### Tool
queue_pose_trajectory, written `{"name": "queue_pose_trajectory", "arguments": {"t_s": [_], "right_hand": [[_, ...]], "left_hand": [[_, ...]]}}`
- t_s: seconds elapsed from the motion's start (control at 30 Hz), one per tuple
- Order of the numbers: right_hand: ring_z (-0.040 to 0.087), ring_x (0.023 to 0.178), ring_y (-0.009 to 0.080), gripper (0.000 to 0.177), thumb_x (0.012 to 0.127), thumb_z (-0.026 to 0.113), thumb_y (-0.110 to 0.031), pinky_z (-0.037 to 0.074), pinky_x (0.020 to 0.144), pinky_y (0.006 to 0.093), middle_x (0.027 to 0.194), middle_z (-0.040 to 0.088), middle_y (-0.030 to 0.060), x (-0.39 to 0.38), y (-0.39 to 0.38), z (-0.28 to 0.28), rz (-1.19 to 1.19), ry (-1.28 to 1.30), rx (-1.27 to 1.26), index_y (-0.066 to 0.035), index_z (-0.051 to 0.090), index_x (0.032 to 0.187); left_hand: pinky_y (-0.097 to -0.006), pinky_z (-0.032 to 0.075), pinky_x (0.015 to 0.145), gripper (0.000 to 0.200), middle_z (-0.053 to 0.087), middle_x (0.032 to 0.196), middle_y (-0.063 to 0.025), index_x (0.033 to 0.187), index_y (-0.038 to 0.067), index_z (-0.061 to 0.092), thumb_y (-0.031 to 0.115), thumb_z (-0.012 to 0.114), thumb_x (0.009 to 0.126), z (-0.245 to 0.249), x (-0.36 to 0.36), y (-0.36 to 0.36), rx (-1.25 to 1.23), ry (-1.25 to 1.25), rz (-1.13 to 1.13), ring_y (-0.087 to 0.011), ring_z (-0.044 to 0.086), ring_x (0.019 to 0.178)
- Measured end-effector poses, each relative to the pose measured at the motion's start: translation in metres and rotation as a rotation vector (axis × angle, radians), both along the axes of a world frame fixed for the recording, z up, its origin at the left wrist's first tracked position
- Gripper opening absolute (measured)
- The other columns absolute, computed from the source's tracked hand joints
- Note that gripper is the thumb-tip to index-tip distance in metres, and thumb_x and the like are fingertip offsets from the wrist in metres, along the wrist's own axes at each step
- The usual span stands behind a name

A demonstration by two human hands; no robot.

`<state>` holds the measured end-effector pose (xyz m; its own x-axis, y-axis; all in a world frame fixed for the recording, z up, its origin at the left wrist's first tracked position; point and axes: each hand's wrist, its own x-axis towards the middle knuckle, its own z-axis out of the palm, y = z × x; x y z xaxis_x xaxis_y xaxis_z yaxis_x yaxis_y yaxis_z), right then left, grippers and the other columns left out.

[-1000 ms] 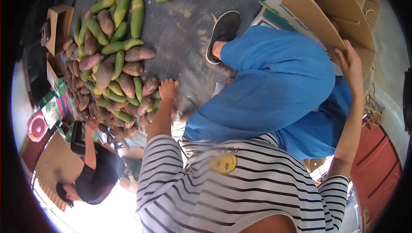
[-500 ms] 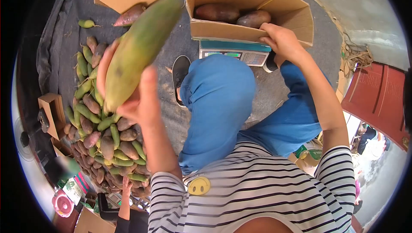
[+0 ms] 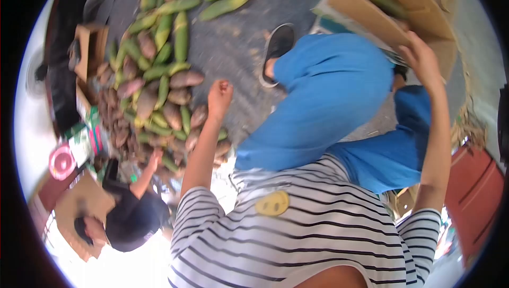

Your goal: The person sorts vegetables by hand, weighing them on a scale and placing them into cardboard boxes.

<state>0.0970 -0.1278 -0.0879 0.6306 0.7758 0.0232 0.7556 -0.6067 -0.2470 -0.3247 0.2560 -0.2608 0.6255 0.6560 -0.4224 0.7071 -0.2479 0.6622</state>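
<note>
My left hand (image 3: pixel 220 97) hangs over the dark ground cloth, beside the edge of a pile of long green and reddish-brown fruits (image 3: pixel 147 102) that look like mangoes. Its fingers are curled in and nothing shows between them. My right hand (image 3: pixel 422 60) grips the near wall of an open cardboard box (image 3: pixel 366 20) at the upper right. Inside that box lies a large green-yellow fruit (image 3: pixel 383 0); the rest of its contents is hidden. Under the box, part of a teal scale (image 3: pixel 331 26) shows.
Several green fruits (image 3: pixel 225 4) lie on the dark cloth (image 3: pixel 238 44) ahead. A small open carton (image 3: pixel 91 52) stands beyond the pile at the left. At the lower left, another person (image 3: pixel 135 221) reaches a hand (image 3: pixel 154 160) toward the pile. My legs (image 3: pixel 323 97) fill the middle.
The green-yellow fruit has left my left hand, and a similar one now shows in the box. That hand has closed and moved toward the pile as the view swung left. My right hand stays on the box.
</note>
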Motion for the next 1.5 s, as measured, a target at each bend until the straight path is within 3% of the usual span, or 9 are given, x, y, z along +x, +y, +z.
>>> {"name": "queue_pose_trajectory", "arguments": {"t_s": [0.1, 0.23, 0.57, 0.73, 0.87, 1.07, 1.27, 1.4, 1.5], "right_hand": [[0.06, 0.092, 0.0345, 0.034, 0.09, 0.062, -0.019, 0.047, 0.08, 0.036, 0.104, 0.063, 0.0197, -0.001, 0.01, 0.014, -0.175, 0.294, -0.112, -0.004, 0.053, 0.119], [0.059, 0.085, 0.0277, 0.025, 0.092, 0.059, -0.016, 0.046, 0.078, 0.0326, 0.095, 0.062, 0.0167, -0.006, 0.017, 0.02, -0.16, 0.337, -0.064, -0.004, 0.053, 0.113], [0.056, 0.085, 0.0175, 0.023, 0.093, 0.058, -0.013, 0.044, 0.08, 0.0266, 0.093, 0.06, 0.0123, -0.007, 0.022, 0.021, -0.189, 0.37, -0.059, -0.002, 0.053, 0.112], [0.057, 0.086, 0.0175, 0.024, 0.093, 0.059, -0.014, 0.044, 0.081, 0.0266, 0.093, 0.061, 0.0123, -0.01, 0.022, 0.02, -0.203, 0.312, -0.042, -0.001, 0.054, 0.113], [0.058, 0.087, 0.0206, 0.026, 0.092, 0.059, -0.014, 0.045, 0.081, 0.028, 0.095, 0.062, 0.0138, -0.014, 0.031, 0.031, -0.243, 0.319, -0.1, -0.001, 0.054, 0.114], [0.061, 0.095, 0.032, 0.032, 0.088, 0.063, -0.017, 0.047, 0.083, 0.0359, 0.105, 0.063, 0.0166, -0.011, 0.028, 0.028, -0.16, 0.202, -0.125, -0.004, 0.056, 0.116], [0.059, 0.092, 0.0366, 0.023, 0.084, 0.063, -0.014, 0.048, 0.076, 0.0432, 0.097, 0.062, 0.0144, -0.012, 0.022, 0.027, -0.138, 0.183, -0.066, -0.006, 0.055, 0.104], [0.059, 0.09, 0.0351, 0.02, 0.083, 0.063, -0.014, 0.047, 0.075, 0.0447, 0.092, 0.06, 0.0137, -0.017, 0.019, 0.022, -0.134, 0.137, -0.075, -0.005, 0.052, 0.097], [0.059, 0.09, 0.0342, 0.02, 0.082, 0.064, -0.014, 0.047, 0.075, 0.0452, 0.089, 0.059, 0.0134, -0.018, 0.018, 0.023, -0.133, 0.106, -0.082, -0.004, 0.051, 0.093]], "left_hand": [[-0.0395, 0.049, 0.084, 0.038, 0.059, 0.107, -0.016, 0.111, 0.004, 0.056, 0.017, 0.068, 0.076, -0.019, -0.104, -0.015, 0.146, 0.437, -0.023, -0.0299, 0.059, 0.096], [-0.0466, 0.045, 0.091, 0.058, 0.05, 0.124, -0.0169, 0.126, 0.007, 0.046, 0.018, 0.07, 0.074, -0.009, -0.146, -0.018, 0.31, 0.831, 0.036, -0.0339, 0.05, 0.114], [-0.0452, 0.04, 0.097, 0.079, 0.044, 0.134, -0.0102, 0.14, 0.011, 0.034, 0.016, 0.075, 0.072, -0.044, -0.131, 0.041, 0.502, 0.894, -0.258, -0.0275, 0.045, 0.123], [-0.0457, 0.042, 0.092, 0.067, 0.05, 0.124, -0.0082, 0.131, 0.012, 0.041, 0.017, 0.074, 0.073, -0.089, -0.137, 0.056, 0.545, 1.052, -0.415, -0.027, 0.05, 0.116], [-0.0445, 0.045, 0.085, 0.052, 0.053, 0.113, -0.0084, 0.113, 0.01, 0.047, 0.025, 0.074, 0.071, -0.062, -0.112, 0.054, 0.546, 1.024, -0.534, -0.028, 0.054, 0.107], [-0.0434, 0.049, 0.078, 0.057, 0.056, 0.096, -0.0161, 0.096, 0.004, 0.049, 0.032, 0.08, 0.057, -0.032, -0.062, 0.014, 0.501, 0.588, -0.328, -0.0335, 0.057, 0.095], [-0.0445, 0.043, 0.093, 0.074, 0.051, 0.112, -0.0212, 0.121, -0.004, 0.043, 0.025, 0.081, 0.064, 0.005, 0.043, -0.014, 0.519, -0.092, 0.032, -0.0377, 0.052, 0.105], [-0.0417, 0.035, 0.103, 0.075, 0.042, 0.124, -0.0176, 0.13, -0.004, 0.036, 0.014, 0.078, 0.07, 0.121, 0.159, -0.034, 0.421, -0.612, 0.049, -0.0297, 0.045, 0.115], [-0.0413, 0.036, 0.103, 0.085, 0.038, 0.128, -0.0164, 0.133, -0.002, 0.031, 0.028, 0.08, 0.07, 0.202, 0.233, -0.067, 0.38, -1.017, -0.019, -0.0275, 0.044, 0.117]]}}
